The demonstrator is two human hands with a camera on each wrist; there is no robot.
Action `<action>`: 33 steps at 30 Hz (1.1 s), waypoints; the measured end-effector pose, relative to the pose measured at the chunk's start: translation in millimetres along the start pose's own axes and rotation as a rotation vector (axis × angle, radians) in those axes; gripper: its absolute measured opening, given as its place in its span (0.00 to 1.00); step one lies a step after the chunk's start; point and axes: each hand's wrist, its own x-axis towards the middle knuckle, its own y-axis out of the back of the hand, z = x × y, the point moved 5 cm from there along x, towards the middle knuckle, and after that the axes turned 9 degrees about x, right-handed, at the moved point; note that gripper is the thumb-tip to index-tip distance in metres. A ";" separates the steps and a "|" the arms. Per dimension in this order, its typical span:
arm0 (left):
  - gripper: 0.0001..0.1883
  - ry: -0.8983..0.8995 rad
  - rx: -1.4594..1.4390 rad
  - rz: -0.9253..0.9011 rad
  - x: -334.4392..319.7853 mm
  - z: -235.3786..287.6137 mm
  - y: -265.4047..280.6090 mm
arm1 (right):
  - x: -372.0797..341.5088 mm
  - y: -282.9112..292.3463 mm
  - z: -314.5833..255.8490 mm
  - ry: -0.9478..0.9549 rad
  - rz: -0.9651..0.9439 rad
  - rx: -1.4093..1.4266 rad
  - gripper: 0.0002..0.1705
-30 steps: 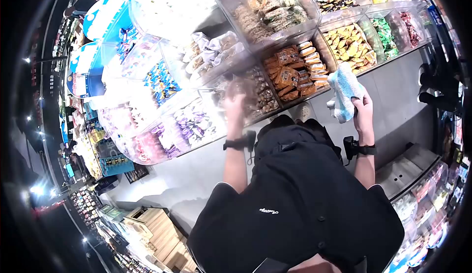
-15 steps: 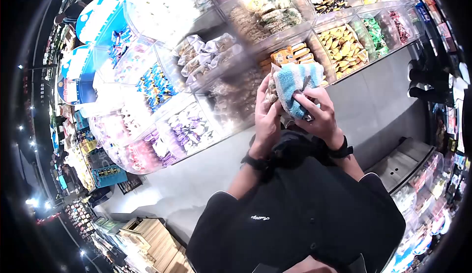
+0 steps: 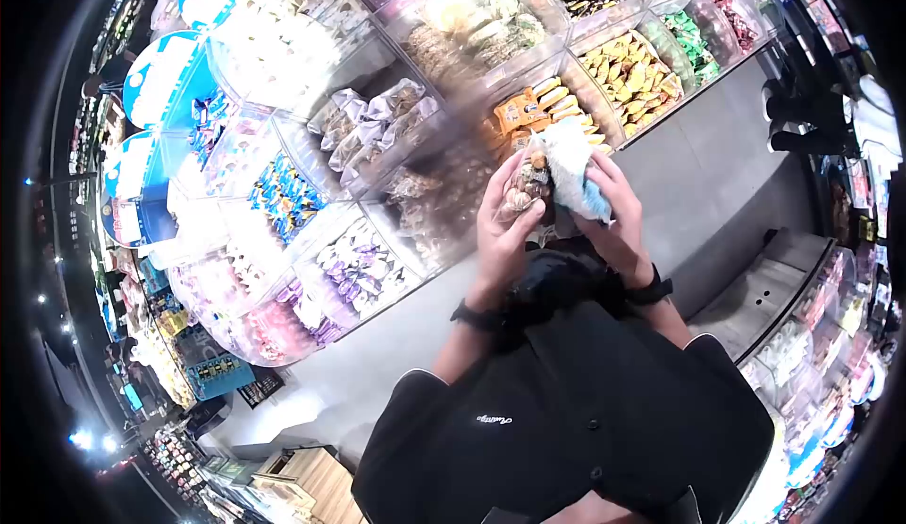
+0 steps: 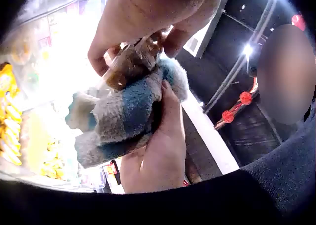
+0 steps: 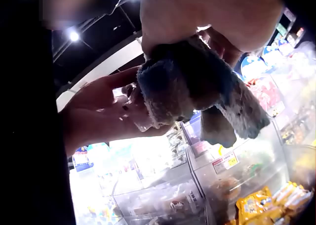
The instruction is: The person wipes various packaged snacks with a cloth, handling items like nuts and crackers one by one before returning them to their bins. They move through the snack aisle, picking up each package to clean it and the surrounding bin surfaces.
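My left hand (image 3: 498, 246) grips a clear packet (image 3: 525, 189) with brown, lumpy contents, thumb across its near side. From the other side my right hand (image 3: 618, 215) holds a fluffy blue-and-white striped cloth (image 3: 574, 167) up against that packet. In the left wrist view the folded cloth (image 4: 131, 104) lies along the packet (image 4: 132, 67), and its loose folds hang away from the right hand (image 4: 160, 158). The right wrist view shows the cloth (image 5: 170, 94) dark and draped below the right hand's fingers. Both hands are close together in front of the body, near the bins' front edge.
Clear-walled bins spread ahead: orange packets (image 3: 519, 114), yellow-wrapped sweets (image 3: 628, 81), bagged snacks (image 3: 370, 123) and purple-and-white sweets (image 3: 359, 269). Grey floor (image 3: 679, 180) runs along their front edge. A grey bench-like unit (image 3: 764, 288) stands at the right.
My left hand came back from over a bin and now holds the packet. The right hand brought the cloth leftward to it, then shifted the cloth to the packet's right side, exposing more of the packet.
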 end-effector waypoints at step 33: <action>0.17 -0.545 1.160 -0.171 7.5 28.8 19.1 | -2.4 -28.1 -5.4 0.021 0.038 -0.128 0.27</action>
